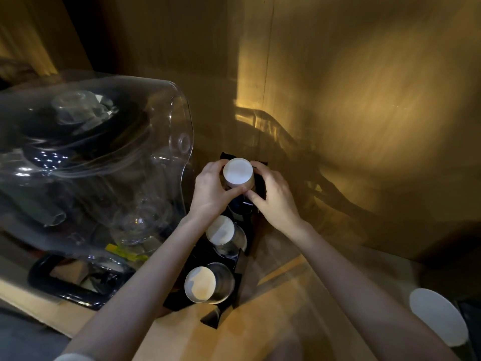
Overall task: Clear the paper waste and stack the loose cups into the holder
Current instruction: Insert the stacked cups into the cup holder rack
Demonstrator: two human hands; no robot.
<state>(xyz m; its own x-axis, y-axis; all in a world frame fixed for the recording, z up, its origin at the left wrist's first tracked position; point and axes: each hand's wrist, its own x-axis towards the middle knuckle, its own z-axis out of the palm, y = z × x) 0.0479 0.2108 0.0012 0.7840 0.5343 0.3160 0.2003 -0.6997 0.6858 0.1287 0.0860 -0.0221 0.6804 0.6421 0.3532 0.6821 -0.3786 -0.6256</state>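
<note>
A black cup holder (223,256) runs away from me along the wooden counter, next to the wall. An upside-down stack of brown paper cups (239,173) with a white base on top stands over its far slot. My left hand (210,190) grips the stack from the left and my right hand (273,196) grips it from the right. Two more upside-down cup stacks fill the middle slot (221,231) and the near slot (201,284), each inside a shiny metal sleeve. No paper waste shows.
A large clear plastic dome (99,162) over glassware and dark trays stands close on the left. A black handle (52,280) lies below it. A white round disc (437,315) sits at the lower right. Wooden walls close off the back and right.
</note>
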